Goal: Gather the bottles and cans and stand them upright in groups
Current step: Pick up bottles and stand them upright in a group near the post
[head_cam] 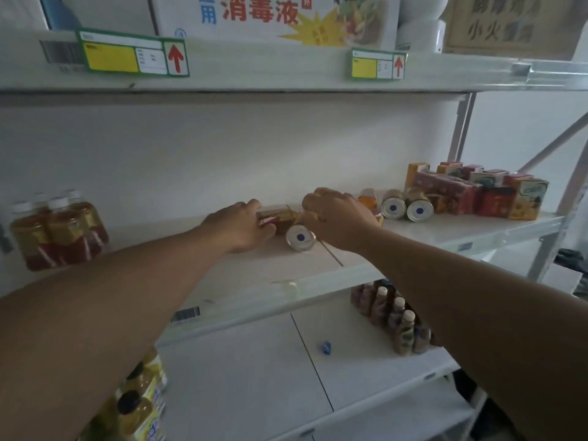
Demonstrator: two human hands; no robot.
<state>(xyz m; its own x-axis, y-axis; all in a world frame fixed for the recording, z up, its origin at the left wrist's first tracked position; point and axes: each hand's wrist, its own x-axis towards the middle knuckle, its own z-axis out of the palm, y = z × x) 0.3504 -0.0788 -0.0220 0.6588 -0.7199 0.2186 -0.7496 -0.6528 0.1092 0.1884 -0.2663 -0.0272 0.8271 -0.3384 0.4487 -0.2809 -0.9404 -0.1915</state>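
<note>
Both forearms fill the bottom of the view, reaching up onto the middle shelf (241,275) where the action is. Left hand (241,226) is curled around a small bottle lying on its side (275,214), amber liquid with a red-and-yellow label, fingers wrapped over the body so it looks like a proper grip. Right hand (337,218) is closed down over something just beside that bottle, but the knuckles hide it, so I can't tell what it's got or whether it's really holding anything. Right in front of the two hands a can (300,238) is tipped over with its silver end facing out, touching or nearly touching the bottle. Two more tipped cans (405,209) sit further right, next to a pile of juice cartons (477,194). Over on the far left there's a group of upright bottles (57,233) already standing together (so that's probably the look to aim for). Handling-wise, my guess is the cans are stiff and fairly light but will roll the second you nudge them, so grab round the barrel and tip up onto the flat end. The bottles look plastic, a bit slick, and bottom-heavy with liquid, so taking them around the middle of the label seems safer than by the cap.
</note>
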